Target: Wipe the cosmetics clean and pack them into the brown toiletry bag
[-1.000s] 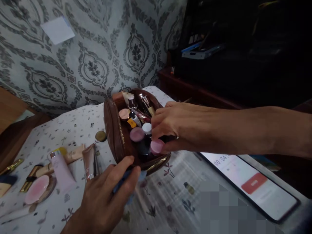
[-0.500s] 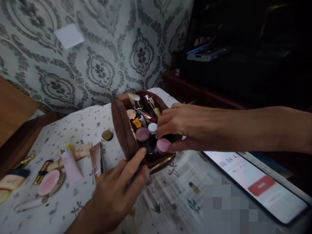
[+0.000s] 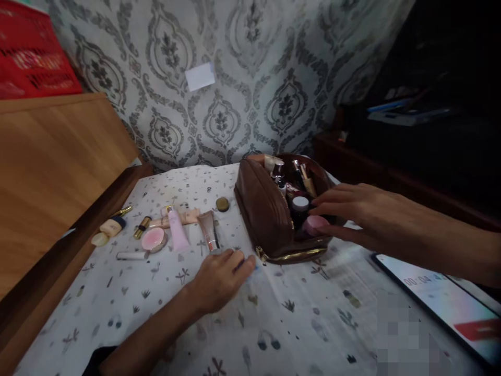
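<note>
A brown makeup bag [image 3: 262, 209] stands unzipped, with tubes and jars inside. My right hand [image 3: 352, 211] reaches over its right side, fingers stretched and apart, thumb beside a pink round lid [image 3: 315, 224]. A white-capped dark bottle [image 3: 300, 203] stands near those fingertips; whether they touch it I cannot tell. In front of the bag, my left hand [image 3: 223, 277] is closed low over the cloth, and a bluish bit shows under its fingers. Beyond it lie a bronze tube [image 3: 208, 230] and a small olive-lidded pot [image 3: 222, 204].
To the left lie a pink tube [image 3: 177, 230], a pink compact [image 3: 154, 239], a white stick [image 3: 132, 256] and a beige bottle [image 3: 112, 225] on the patterned cloth [image 3: 188, 339]. A phone [image 3: 438, 303] lies at right. A wooden panel [image 3: 58, 172] borders the left.
The view has swung left and pulled back, showing a red crate. My left hand has drawn away from the bag's opening. My right hand stays at the bag, its fingers straighter.
</note>
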The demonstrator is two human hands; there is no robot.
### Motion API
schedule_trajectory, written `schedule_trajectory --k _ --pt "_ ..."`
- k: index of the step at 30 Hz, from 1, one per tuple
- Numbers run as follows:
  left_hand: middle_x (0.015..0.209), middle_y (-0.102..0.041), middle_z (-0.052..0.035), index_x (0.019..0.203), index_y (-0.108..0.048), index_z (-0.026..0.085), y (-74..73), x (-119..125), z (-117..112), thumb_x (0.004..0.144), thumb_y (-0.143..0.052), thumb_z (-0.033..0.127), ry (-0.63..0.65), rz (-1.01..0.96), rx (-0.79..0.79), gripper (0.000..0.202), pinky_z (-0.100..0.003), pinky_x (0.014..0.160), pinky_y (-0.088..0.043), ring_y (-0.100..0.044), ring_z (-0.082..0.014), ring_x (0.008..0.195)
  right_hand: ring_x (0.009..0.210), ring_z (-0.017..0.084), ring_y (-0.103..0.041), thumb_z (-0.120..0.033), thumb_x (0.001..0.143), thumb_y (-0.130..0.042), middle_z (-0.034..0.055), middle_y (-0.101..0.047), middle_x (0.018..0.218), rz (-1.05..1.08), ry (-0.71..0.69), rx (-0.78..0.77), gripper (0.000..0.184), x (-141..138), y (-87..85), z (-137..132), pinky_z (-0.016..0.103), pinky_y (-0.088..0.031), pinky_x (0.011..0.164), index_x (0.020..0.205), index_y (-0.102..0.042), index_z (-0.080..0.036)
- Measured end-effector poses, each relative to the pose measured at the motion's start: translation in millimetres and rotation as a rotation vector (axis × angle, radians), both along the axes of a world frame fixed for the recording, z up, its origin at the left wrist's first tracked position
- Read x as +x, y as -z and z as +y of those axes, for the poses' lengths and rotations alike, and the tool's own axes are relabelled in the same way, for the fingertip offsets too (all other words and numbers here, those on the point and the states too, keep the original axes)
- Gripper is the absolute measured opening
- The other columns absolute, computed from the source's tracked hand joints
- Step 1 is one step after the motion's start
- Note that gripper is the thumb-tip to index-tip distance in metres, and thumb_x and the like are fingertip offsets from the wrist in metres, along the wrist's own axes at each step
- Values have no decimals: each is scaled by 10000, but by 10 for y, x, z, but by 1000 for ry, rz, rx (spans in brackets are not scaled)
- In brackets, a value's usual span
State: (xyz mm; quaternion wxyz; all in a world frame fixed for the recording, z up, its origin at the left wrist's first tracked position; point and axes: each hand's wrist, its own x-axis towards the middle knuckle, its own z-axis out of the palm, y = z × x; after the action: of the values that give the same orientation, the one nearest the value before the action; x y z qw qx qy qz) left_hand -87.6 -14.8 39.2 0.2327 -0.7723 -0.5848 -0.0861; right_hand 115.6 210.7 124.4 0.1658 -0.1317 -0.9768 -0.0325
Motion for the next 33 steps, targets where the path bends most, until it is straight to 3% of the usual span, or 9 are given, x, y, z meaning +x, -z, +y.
schedule_trajectory --k 3,6,11,14,18,21,24,29,33 --pt "785 -590 -25 1093 -576 146 92 -143 -100 963 -391 98 -36 -29 19 231 -218 540 -480 -639 -145 700 953 264 -655 -355 964 -537 135 -712 1068 2 -37 7 257 28 -75 -104 428 -520 821 940 -749 -212" --pt "767 -601 -19 1055 -582 150 171 -259 -165 957 -380 87 -47 -81 64 233 -214 533 -476 -645 -140 677 973 255 -654 -295 961 -538 129 -713 1051 224 -92 -49 201 -23 -110 -375 402 -545 831 989 -718 -211" --pt "879 -693 -68 1032 -585 154 231 -429 -204 984 -407 201 -143 -390 93 191 -252 661 -536 -693 -168 799 825 193 -687 -209 987 -439 84 -704 926 149 -299 -324 244 -451 184 -1032 309 -554 731 961 -681 -196" --pt "997 -706 -74 1062 -564 176 192 -553 -236 994 -439 314 -353 -676 86 199 -289 814 -534 -688 -184 919 861 199 -697 -227 960 -499 99 -679 1039 -12 -192 -443 186 -853 474 -1249 305 -546 774 1059 -647 -174" --pt "1032 -675 -65 1086 -538 177 152 -762 -268 984 -438 412 -544 -973 175 275 -307 872 -501 -652 -188 936 884 227 -700 -358 961 -502 170 -638 1157 -70 103 -487 328 -1321 784 -1325 311 -522 742 1177 -578 -123" --pt "1178 -629 -91 1149 -531 178 209 -891 -243 1005 -355 398 -479 -1162 262 317 -326 1016 -434 -585 -194 1132 1028 263 -662 -448 933 -542 162 -646 1156 -30 143 -515 386 -1514 967 -1350 317 -497 805 1148 -585 -131" --pt "1289 -574 -86 1226 -529 200 330 -944 -193 998 -336 348 -340 -1313 240 333 -340 1120 -340 -500 -194 1265 1043 258 -636 -410 909 -582 121 -681 1078 43 152 -581 342 -1575 1136 -1380 322 -470 850 1130 -602 -151" --pt "1229 -591 -83 1322 -457 204 491 -925 -151 871 -494 179 -244 -1365 54 453 -370 1055 -407 -563 -209 1146 938 228 -637 -278 924 -490 119 -690 1104 183 117 -652 363 -1536 1303 -1399 326 -468 844 1248 -572 -137" --pt "1036 -654 -39 1140 -540 199 476 -930 -151 813 -548 137 -246 -1284 77 333 -342 924 -472 -612 -207 986 945 250 -620 -306 875 -560 130 -680 1108 207 122 -635 400 -1535 1329 -1409 347 -476 840 1234 -586 -132"
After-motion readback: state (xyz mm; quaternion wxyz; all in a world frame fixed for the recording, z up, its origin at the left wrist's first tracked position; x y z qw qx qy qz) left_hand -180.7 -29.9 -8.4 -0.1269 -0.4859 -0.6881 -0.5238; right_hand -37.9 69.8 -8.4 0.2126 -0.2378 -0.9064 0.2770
